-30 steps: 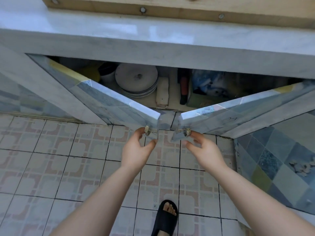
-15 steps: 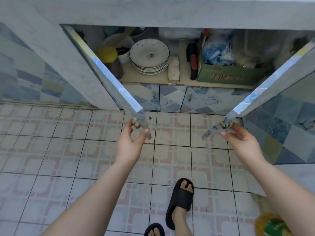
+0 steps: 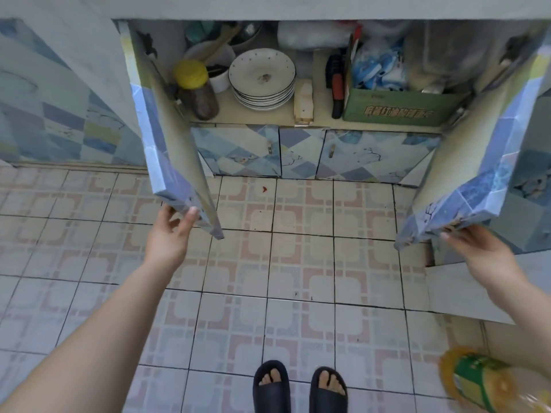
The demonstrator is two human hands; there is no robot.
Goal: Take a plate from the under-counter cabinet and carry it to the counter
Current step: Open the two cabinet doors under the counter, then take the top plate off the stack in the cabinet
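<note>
The only writing stands on the green cardboard box (image 3: 396,107) inside the cabinet, to the right of the stack of plates (image 3: 262,81): one row of pale printed characters along its front face, too blurred to read. The bottle (image 3: 480,383), far below and right of the box, carries a green label with no legible words.

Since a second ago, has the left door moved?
Yes. The left door has swung outward to the left, away from the right door, uncovering the plates on the shelf.
</note>
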